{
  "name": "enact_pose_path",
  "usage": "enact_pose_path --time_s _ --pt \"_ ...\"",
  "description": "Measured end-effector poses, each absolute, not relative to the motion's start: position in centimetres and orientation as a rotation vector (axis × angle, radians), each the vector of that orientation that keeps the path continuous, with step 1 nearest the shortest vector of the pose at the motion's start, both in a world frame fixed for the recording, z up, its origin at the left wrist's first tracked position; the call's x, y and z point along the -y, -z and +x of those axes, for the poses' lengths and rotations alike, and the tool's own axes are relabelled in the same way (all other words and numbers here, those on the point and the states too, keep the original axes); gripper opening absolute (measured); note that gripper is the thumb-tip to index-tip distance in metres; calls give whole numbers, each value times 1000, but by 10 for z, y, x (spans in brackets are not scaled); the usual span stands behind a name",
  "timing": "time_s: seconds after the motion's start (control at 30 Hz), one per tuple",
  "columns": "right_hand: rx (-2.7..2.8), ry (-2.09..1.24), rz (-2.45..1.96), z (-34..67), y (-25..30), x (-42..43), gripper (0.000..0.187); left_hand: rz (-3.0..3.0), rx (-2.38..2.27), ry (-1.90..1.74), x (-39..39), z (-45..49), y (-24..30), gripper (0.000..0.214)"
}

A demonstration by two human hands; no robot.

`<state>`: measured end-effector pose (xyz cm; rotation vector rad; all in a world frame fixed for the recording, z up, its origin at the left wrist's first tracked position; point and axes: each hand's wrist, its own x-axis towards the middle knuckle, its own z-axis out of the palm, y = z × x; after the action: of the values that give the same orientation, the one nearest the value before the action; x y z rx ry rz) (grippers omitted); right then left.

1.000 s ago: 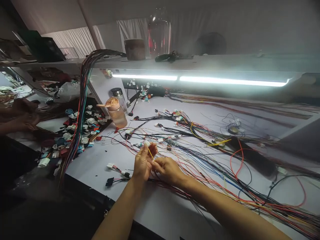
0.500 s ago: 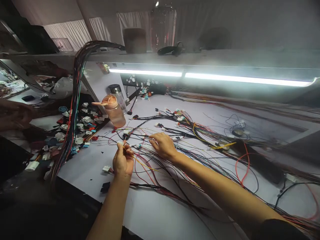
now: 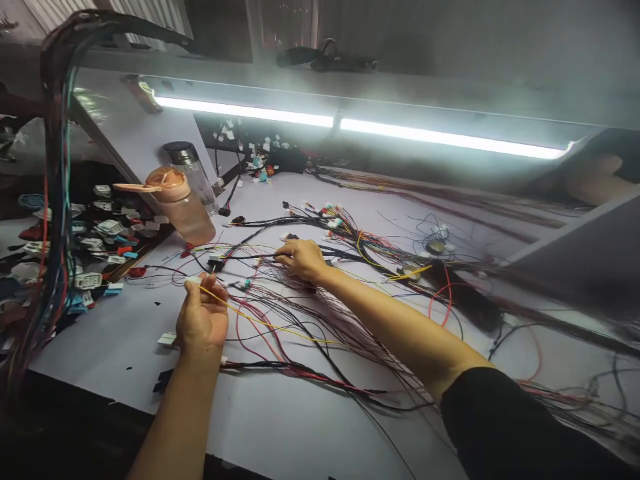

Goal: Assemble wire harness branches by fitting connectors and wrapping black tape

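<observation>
My left hand (image 3: 203, 319), palm turned up, holds a small white connector (image 3: 194, 281) between thumb and fingers. A yellow wire (image 3: 255, 319) runs from that connector to the right across the other wires. Just beyond my left fingers lies a black connector (image 3: 216, 264) with a white part on it. My right hand (image 3: 303, 260) is above the wires in the middle of the table, its thumb and fingertips pinched together beside a black cable (image 3: 253, 257). What the pinch holds is too small to make out. Loose dark red wires (image 3: 325, 317) spread below the right wrist.
A bottle with a peach lid (image 3: 185, 213) and a clear bottle (image 3: 193, 170) stand at the left. Many loose connectors (image 3: 107, 230) are heaped beside the table edge behind a hanging wire bundle (image 3: 57, 153). A lamp tube (image 3: 450, 139) lights the table (image 3: 280, 427).
The camera view has shifted, so the table's things appear further left and higher. My left fingers have opened out somewhat around the white connector. My right hand stays pinched near the black cable.
</observation>
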<state>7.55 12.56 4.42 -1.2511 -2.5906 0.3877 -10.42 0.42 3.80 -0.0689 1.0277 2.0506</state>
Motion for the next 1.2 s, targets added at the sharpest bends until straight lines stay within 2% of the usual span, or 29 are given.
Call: enact_pose_path --time_s 0.1,0.23,0.5,0.8,1.2 --pt "2588 -353 -1134 84 -49 -108 25 -38 -1128 -2036 -6 -108 -33 30" --pt "2548 -275 -1011 104 -46 -60 33 -63 -1127 -1956 -7 -114 -30 30" --pt "2549 -422 -1118 149 -22 37 32 38 -1029 -1972 -7 -118 -34 32" --pt "2362 -205 -1030 168 2 63 25 34 -920 -2045 -5 -114 -44 34" --pt "2292 -145 -976 164 8 67 24 136 -773 -2094 -1 -120 -40 40"
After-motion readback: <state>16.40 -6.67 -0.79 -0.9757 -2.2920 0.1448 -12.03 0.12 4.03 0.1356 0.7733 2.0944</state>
